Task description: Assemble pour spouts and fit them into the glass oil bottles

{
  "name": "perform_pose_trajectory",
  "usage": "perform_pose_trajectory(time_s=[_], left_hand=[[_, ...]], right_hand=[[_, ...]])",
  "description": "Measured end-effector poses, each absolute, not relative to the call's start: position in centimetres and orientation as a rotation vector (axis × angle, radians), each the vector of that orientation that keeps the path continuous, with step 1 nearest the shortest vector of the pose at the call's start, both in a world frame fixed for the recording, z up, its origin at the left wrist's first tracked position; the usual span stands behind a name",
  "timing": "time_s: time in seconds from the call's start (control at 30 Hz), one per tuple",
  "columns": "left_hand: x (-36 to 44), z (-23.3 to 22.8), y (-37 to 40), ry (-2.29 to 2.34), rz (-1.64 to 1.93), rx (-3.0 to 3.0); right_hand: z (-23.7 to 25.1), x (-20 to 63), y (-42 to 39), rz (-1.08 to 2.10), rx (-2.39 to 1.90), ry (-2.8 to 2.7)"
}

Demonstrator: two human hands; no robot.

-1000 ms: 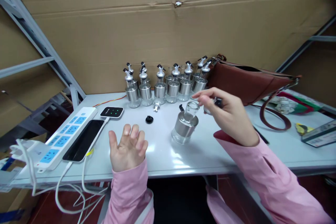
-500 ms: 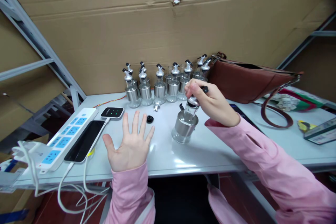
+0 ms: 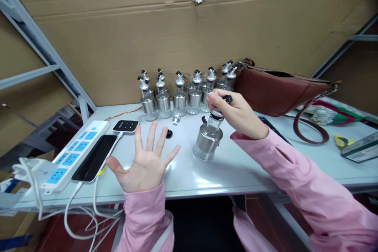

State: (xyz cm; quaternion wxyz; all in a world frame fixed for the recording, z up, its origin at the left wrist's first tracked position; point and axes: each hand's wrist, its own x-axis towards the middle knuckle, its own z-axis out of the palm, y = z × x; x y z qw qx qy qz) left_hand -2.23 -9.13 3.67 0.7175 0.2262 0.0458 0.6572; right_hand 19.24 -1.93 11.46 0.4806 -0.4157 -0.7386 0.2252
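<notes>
My right hand (image 3: 236, 112) is closed around the pourer top of a glass oil bottle (image 3: 207, 141) with a metal band. The bottle's base appears to rest on the table, and its body leans slightly. Palm up and fingers spread wide, my left hand (image 3: 146, 163) holds nothing above the table's front part. Just beyond its fingertips lies a small black cap (image 3: 169, 134). A small silver pourer piece (image 3: 176, 119) lies farther back. Behind them stand several similar oil bottles (image 3: 180, 102) with silver and black pourer tops.
On the left are a white power strip (image 3: 57, 173), a black phone (image 3: 94, 159) and a small black-and-white device (image 3: 126, 126), with loose white cables. A brown leather bag (image 3: 277, 90) sits at the right rear. Another phone (image 3: 273, 128) lies partly behind my right wrist. Cardboard (image 3: 124, 47) backs the table.
My left hand's fingers have spread wider, with the thumb and little finger moving outward. My right hand keeps its hold on the bottle's top, with hardly any movement.
</notes>
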Motion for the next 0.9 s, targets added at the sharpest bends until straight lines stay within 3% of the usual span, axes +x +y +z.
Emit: perform_pose_trajectory(time_s=[0.53, 0.9], left_hand=[[-2.2, 2.5, -7.4, 0.389, 1.754, 0.208], [-2.0, 2.7, -7.1, 0.454, 1.713, 0.020]], right_hand=[[9.5, 18.5, -1.5, 0.630, -0.847, -1.634], [8.2, 18.4, -1.3, 0.640, -0.678, -1.645]])
